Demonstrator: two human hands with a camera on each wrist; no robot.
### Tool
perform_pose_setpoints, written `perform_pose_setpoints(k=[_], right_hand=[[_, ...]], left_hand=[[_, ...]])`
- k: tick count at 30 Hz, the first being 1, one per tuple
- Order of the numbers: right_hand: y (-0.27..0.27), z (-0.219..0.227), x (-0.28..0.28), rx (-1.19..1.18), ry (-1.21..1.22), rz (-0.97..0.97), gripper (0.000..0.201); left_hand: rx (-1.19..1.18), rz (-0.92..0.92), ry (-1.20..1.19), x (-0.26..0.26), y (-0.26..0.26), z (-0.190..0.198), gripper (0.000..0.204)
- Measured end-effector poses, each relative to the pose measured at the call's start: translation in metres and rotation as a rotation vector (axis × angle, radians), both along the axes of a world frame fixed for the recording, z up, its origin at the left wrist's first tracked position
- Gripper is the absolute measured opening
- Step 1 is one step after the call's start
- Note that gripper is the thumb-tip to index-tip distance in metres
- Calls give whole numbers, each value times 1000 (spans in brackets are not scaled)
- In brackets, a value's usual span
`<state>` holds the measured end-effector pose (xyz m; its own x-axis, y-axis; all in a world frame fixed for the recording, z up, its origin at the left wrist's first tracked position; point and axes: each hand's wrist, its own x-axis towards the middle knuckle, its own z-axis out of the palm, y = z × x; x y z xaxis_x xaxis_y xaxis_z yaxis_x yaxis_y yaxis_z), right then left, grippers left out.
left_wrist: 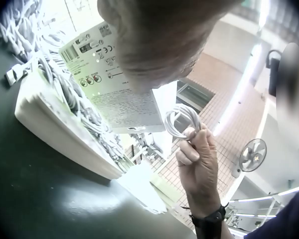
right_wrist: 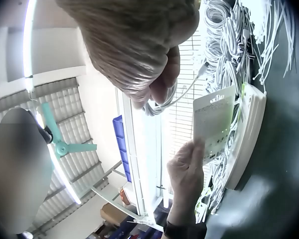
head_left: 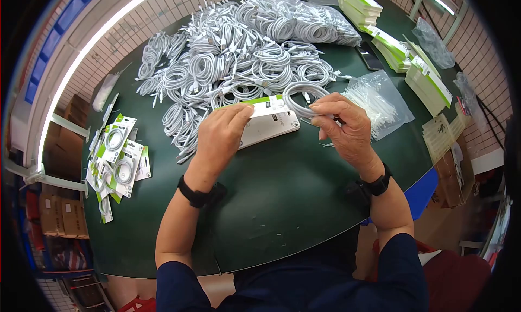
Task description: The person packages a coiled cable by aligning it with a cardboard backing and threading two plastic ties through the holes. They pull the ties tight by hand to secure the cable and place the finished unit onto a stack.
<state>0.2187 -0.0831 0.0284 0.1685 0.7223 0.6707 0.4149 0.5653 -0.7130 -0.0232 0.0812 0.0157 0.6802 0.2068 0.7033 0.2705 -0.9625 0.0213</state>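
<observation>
My left hand grips one end of a white and green packaging card, thumb on its face. In the left wrist view the card's printed back faces the camera. A stack of white cards stands just under it on the table. Raised to the right of the card, my right hand pinches a coiled white cable between thumb and fingers. The coil shows as a ring in the left wrist view; in the right wrist view my fingers hide most of it. Behind both hands lies a big heap of coiled cables.
Several cards with cables attached lie in a loose pile at left. A clear bag of white cable ties is to the right of my right hand. Stacked green-white cards and a phone sit at the back right.
</observation>
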Motion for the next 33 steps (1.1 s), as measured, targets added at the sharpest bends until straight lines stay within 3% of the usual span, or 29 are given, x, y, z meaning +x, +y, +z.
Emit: perform_pose_setpoints(k=[3,6,7,9,14,17,20,23,24,27,28,31,33], right_hand=[[-4,0,-1,41,56,11,20],[-7,2,-13,-4,83,83,21],[-7,0,-18,-6,-6,78,21],[-2,-5,-29,13,-189,69,23],[3,-20,-50,-35,-263,52,23],[8,-28,-48,-68,-184,-14,22],[10,-31,-48,-13,-203,-47,22],[9,-31,-48,-11,-192,-47,23],[9,-31,-48,4,-195,-40,23],[11,-31,-46,49,-209,-5,24],[11,-32,-45,60,-217,12,25],[9,-33,-48,77,-244,71,28],[6,-33,-51,79,-267,113,31]], left_hand=[[3,-10,-4,-12,-46,27,26],[-116,-28,127,-20,-83,15,24],[-173,-47,164,-22,-91,8,22],[-232,-55,145,-20,-94,-3,20],[-306,-30,161,-12,-88,-4,17],[-330,-95,19,-9,-84,-3,23],[-199,-216,-253,-6,-85,7,29],[-554,-242,-300,-21,-119,6,27],[-932,-242,-196,-32,-130,2,26],[-2106,-174,-371,-32,-136,-11,42],[-2256,-165,-428,-33,-133,-19,58],[-2494,-233,-621,-39,-125,-21,58],[-2492,-205,-692,-38,-124,-25,47]])
